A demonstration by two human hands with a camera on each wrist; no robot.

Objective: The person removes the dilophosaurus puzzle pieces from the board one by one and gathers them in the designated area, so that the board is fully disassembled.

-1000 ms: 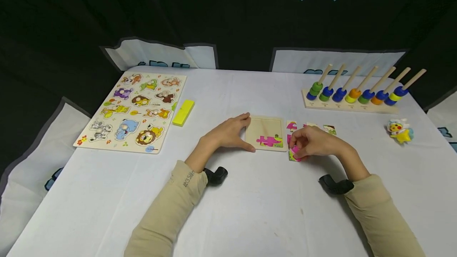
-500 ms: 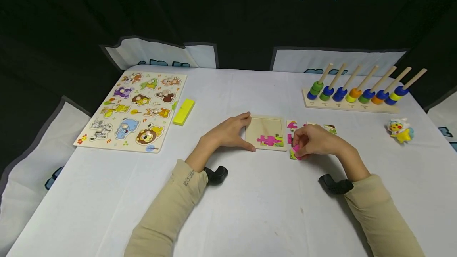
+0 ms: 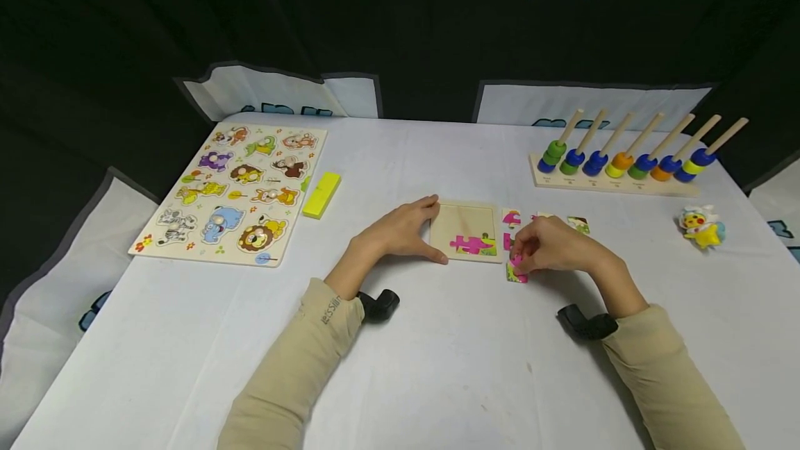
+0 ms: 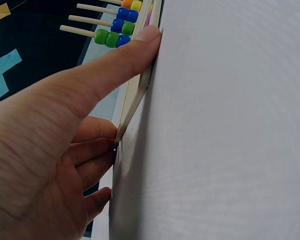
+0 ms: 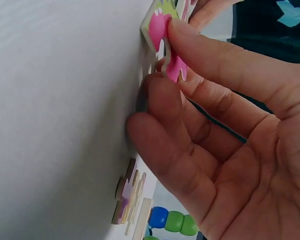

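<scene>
A small square wooden puzzle tray lies on the table, with joined pink-and-green puzzle pieces in its lower right part. My left hand holds the tray at its left side, the thumb along the near edge and the fingers at the left edge. In the left wrist view the thumb and fingers touch the tray's side. To the right of the tray, my right hand pinches a pink-and-green puzzle piece between thumb and fingers. Its fingers partly cover that piece in the head view.
More puzzle pieces lie beside the tray, some partly behind the right hand. A peg-and-bead counting stand and a small toy figure are at right. An animal knob puzzle board and a yellow block lie at left.
</scene>
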